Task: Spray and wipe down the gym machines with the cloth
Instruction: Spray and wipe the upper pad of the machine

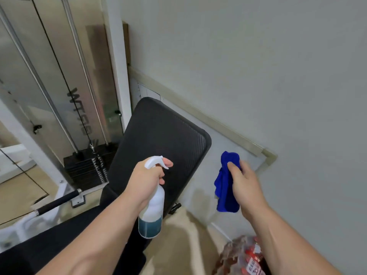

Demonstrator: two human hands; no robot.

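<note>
The left hand (146, 178) is wrapped round the neck of a spray bottle (152, 207), with one finger on the white trigger; a little blue liquid sits in the bottle's base. The nozzle faces the black padded backrest (160, 135) of a gym bench, which rises just beyond it. To the right, the right hand (245, 185) is clenched around a blue cloth (225, 187) that hangs bunched, apart from the pad and near the pale wall (258, 66). Far left stands a cable machine's weight stack (85, 167). At the near right lies a blurred, possibly plastic, bag (243, 257).
</note>
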